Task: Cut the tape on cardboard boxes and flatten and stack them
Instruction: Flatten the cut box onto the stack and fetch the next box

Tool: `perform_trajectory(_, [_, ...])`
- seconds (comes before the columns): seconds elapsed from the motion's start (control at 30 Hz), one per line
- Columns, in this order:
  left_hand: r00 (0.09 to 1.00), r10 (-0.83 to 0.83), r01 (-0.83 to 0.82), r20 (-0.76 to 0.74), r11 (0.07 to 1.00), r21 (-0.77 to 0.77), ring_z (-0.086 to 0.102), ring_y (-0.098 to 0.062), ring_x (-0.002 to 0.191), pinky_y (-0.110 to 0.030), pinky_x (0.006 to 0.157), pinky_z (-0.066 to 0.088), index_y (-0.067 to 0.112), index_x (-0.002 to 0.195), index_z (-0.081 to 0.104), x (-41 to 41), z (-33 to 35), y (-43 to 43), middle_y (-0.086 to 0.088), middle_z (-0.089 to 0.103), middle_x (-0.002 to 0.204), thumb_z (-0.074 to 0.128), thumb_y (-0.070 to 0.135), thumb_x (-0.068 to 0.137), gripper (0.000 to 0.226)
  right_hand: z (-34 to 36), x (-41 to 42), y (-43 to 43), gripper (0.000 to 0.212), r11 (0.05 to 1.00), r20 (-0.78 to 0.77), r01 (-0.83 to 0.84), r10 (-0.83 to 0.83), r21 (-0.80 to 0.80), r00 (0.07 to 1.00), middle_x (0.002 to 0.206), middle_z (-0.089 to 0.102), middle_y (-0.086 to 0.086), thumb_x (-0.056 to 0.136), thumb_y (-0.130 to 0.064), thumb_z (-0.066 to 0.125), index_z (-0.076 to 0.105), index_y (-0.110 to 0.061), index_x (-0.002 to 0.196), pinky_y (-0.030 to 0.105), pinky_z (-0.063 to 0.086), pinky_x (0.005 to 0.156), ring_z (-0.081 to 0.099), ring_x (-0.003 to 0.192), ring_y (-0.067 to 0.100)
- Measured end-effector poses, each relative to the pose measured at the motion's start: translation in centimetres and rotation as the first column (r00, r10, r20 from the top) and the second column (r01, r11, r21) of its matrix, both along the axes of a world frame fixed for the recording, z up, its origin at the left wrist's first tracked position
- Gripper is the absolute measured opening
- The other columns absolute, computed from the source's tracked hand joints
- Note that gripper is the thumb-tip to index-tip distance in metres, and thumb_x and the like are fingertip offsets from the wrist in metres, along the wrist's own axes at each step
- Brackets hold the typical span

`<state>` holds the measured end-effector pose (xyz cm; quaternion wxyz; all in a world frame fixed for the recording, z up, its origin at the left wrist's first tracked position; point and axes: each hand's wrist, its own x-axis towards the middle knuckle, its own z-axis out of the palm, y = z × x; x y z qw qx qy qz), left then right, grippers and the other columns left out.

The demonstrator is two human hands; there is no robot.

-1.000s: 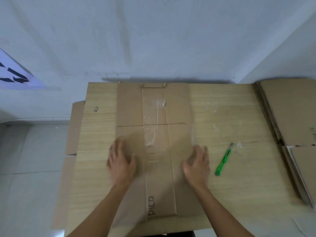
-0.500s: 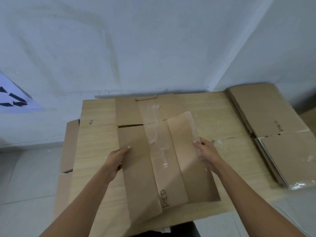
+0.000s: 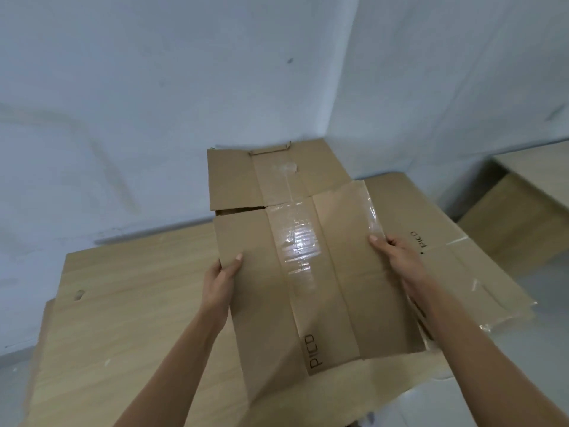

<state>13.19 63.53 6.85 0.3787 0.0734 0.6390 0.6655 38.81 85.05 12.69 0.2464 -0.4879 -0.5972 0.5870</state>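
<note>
Stacking seems underway — left hand (image 3: 220, 282) and right hand (image 3: 400, 260), grip clamped on the flattened box (image 3: 338, 303), should square it over the stack (image 3: 455, 257) right of the table (image 3: 123, 297).

The flattened box (image 3: 335, 291) is lifting off the surface (image 3: 123, 303) and swinging right toward the stack of flat boxes (image 3: 455, 260). The left grip (image 3: 220, 282) and right grip (image 3: 400, 257), pressing flat on it a second ago, are now pinching its side edges.
</note>
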Motion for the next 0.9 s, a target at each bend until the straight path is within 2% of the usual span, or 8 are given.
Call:
perform_trajectory(0.1, [0.998,-0.025,0.023,0.063,0.999,0.043,0.074,-0.023,0.098,-0.037,0.078,0.060,0.009,0.117,0.069,4.5,0.2,4.6,-0.007,0.077,0.107,0.065,0.021,0.098,0.022,-0.1,4.3,4.6,0.018,0.999,0.035,-0.001,-0.001,0.038,0.999,0.103,0.074,0.021,0.098,-0.021,0.062,0.076,-0.010,0.100,0.042,0.053,0.082,0.069,0.084,0.028])
perform_trajectory(0.3, [0.980,-0.012,0.008,0.201,1.000,0.017,0.072,-0.029,0.104,-0.046,0.089,0.058,0.010,0.121,0.067,16.6,-2.1,15.2,-0.011,0.076,0.112,0.063,0.019,0.099,0.024,-0.6,15.5,15.6,0.017,0.992,0.106,-0.110,0.102,0.067,0.989,0.102,0.076,0.015,0.100,-0.016,0.060,0.074,-0.008,0.106,0.033,0.057,0.081,0.073,0.090,0.026])
perform_trajectory(0.43, [0.969,-0.017,0.026,0.246,0.999,-0.032,0.074,-0.028,0.091,-0.040,0.069,0.062,0.009,0.118,0.067,22.9,-2.9,21.1,-0.013,0.077,0.105,0.061,0.017,0.100,0.020,-0.7,21.8,21.2,0.017,0.976,0.319,-0.202,0.167,0.079,0.933,0.101,0.075,0.014,0.100,-0.008,0.058,0.071,-0.002,0.109,0.010,0.050,0.061,0.068,0.078,0.015])
perform_trajectory(0.6, [0.960,-0.011,0.030,0.280,0.998,-0.064,0.076,-0.023,0.081,-0.036,0.060,0.062,0.010,0.110,0.069,27.9,-2.7,27.2,-0.009,0.078,0.096,0.060,0.017,0.101,0.014,-0.9,25.7,26.6,0.016,0.983,0.378,-0.106,0.043,0.148,0.925,0.096,0.072,0.009,0.100,-0.006,0.055,0.067,-0.007,0.109,0.010,0.045,0.054,0.065,0.078,0.014])
perform_trajectory(0.7, [0.969,-0.023,0.048,0.244,0.994,-0.098,0.074,-0.025,0.092,-0.034,0.063,0.061,0.010,0.120,0.063,29.5,-3.0,30.6,-0.011,0.076,0.108,0.060,0.018,0.102,0.020,-2.6,26.5,29.9,0.029,0.969,0.444,-0.065,-0.050,0.240,0.894,0.110,0.070,0.008,0.100,-0.015,0.057,0.063,-0.012,0.128,0.025,0.044,0.066,0.062,0.088,0.018])
perform_trajectory(0.77, [0.986,-0.022,0.059,0.167,0.974,-0.219,0.068,-0.024,0.102,-0.035,0.072,0.059,0.012,0.136,0.048,29.9,-4.8,32.2,-0.009,0.067,0.123,0.063,0.017,0.100,0.039,-5.0,27.1,31.6,0.044,0.965,0.538,-0.082,-0.067,0.248,0.840,0.128,0.063,0.009,0.102,-0.024,0.054,0.049,-0.017,0.145,0.033,0.044,0.084,0.059,0.106,0.024])
perform_trajectory(0.83, [0.995,-0.064,0.092,0.082,0.910,-0.405,0.060,-0.030,0.118,-0.043,0.093,0.055,0.011,0.151,0.032,30.1,-6.6,32.7,-0.013,0.053,0.140,0.068,0.021,0.095,0.068,-8.5,28.1,33.0,0.060,0.978,0.660,-0.129,-0.010,0.163,0.751,0.149,0.048,0.008,0.101,-0.042,0.052,0.033,-0.021,0.155,0.047,0.040,0.107,0.048,0.132,0.032])
perform_trajectory(0.9, [0.988,-0.147,0.146,0.038,0.850,-0.506,0.056,-0.032,0.126,-0.048,0.106,0.048,0.012,0.154,0.032,30.4,-8.0,32.5,-0.014,0.048,0.148,0.074,0.033,0.085,0.083,-11.6,29.0,33.7,0.076,0.989,0.741,-0.150,0.094,0.009,0.665,0.160,0.031,0.011,0.098,-0.047,0.054,0.018,-0.019,0.159,0.054,0.032,0.115,0.034,0.144,0.037])
